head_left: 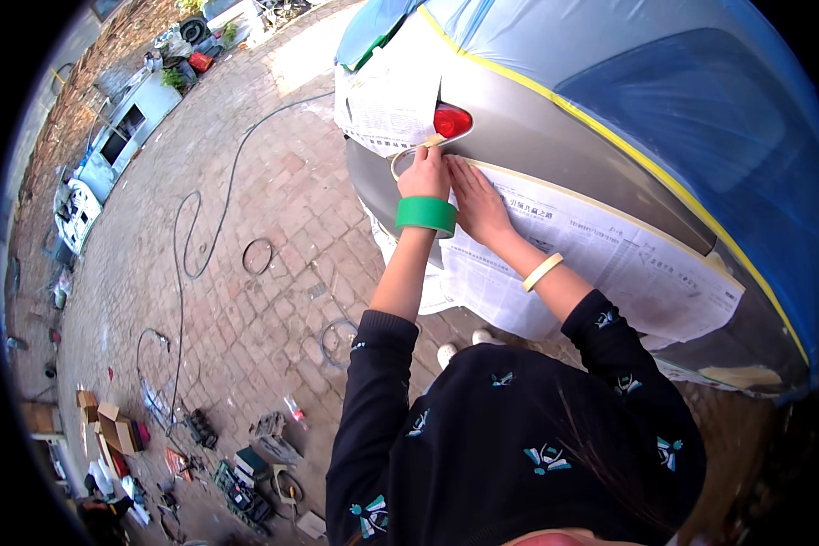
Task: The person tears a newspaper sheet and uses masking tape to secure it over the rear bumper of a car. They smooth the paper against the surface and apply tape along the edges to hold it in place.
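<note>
My left hand [425,175] is closed on a thin roll of masking tape [397,165], beside a red car light [451,121]. A short strip of tape shows just above its fingertips. Fingers stretched out, my right hand [479,202] lies flat on the upper left end of a newspaper sheet [601,264] that covers part of the grey car bumper [537,123]. A wide roll of green tape [426,214] sits round my left wrist. Round my right wrist is a narrow cream tape roll [543,272]. Another newspaper sheet [387,100] hangs left of the light.
Blue plastic sheeting [692,118] with a yellow tape edge covers the upper car. A dark hose [230,182] winds over the brick paving. Tools [241,491], cardboard boxes [114,428] and a plastic bottle [295,409] lie lower left. Car parts [132,127] line the far left.
</note>
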Motion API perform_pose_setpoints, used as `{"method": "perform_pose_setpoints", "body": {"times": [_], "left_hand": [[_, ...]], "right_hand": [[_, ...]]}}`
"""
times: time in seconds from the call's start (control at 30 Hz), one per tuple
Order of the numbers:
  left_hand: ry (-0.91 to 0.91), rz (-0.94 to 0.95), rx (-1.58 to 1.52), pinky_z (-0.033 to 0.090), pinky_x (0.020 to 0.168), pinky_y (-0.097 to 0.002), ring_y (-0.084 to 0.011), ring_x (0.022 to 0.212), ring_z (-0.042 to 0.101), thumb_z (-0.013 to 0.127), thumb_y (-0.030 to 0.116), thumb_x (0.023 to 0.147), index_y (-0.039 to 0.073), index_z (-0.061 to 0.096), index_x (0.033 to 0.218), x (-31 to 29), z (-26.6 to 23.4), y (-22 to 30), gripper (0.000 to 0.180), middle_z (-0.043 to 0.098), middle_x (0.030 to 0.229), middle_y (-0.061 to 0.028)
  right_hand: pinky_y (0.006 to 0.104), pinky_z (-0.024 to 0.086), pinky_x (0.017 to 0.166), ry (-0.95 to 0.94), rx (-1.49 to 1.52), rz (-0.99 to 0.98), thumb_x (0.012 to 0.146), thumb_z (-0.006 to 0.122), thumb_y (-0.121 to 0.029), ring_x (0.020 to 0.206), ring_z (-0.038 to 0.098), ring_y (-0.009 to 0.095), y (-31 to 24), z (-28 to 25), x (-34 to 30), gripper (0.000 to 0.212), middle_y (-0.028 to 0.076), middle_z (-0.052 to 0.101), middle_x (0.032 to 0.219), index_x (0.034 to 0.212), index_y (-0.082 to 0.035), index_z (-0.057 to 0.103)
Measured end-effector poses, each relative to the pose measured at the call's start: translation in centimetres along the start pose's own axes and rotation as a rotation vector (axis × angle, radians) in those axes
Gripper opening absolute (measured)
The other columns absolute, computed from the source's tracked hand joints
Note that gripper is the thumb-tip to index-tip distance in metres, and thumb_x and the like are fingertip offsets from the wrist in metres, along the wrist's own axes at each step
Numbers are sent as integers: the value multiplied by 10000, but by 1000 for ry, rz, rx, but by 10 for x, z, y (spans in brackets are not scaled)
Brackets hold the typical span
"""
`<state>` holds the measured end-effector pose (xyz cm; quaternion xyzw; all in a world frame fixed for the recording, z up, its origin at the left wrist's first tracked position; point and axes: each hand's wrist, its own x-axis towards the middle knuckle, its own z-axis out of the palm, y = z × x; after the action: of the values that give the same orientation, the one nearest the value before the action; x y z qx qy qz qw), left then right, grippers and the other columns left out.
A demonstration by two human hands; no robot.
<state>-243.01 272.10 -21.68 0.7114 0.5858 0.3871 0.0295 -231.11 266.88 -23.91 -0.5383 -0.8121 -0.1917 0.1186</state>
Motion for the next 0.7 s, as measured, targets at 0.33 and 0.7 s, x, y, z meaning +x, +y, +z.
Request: {"method": "perform_pose_setpoints", "body": {"times": [0.33, 0.7], "left_hand": [[60, -486, -396, 513, 657, -332, -235, 677, 651, 673, 190, 751, 3, 670, 778, 7, 10, 17, 189, 674, 740, -128], [424, -754, -735, 367, 430, -218, -45, 486, 488, 597, 163, 926, 39, 660, 1007, -79, -52, -83, 161, 619, 741, -14]], "right_hand": [[340, 107, 1197, 10, -41, -69, 881, 489, -228, 1456, 150, 230, 9, 17, -1, 661, 146, 263, 1533, 1431, 77, 287], [348, 98, 1189, -77, 161, -5, 865, 603, -463, 1465, 123, 235, -18, 22, 11, 887, 153, 179, 1565, 1460, 68, 217]]}}
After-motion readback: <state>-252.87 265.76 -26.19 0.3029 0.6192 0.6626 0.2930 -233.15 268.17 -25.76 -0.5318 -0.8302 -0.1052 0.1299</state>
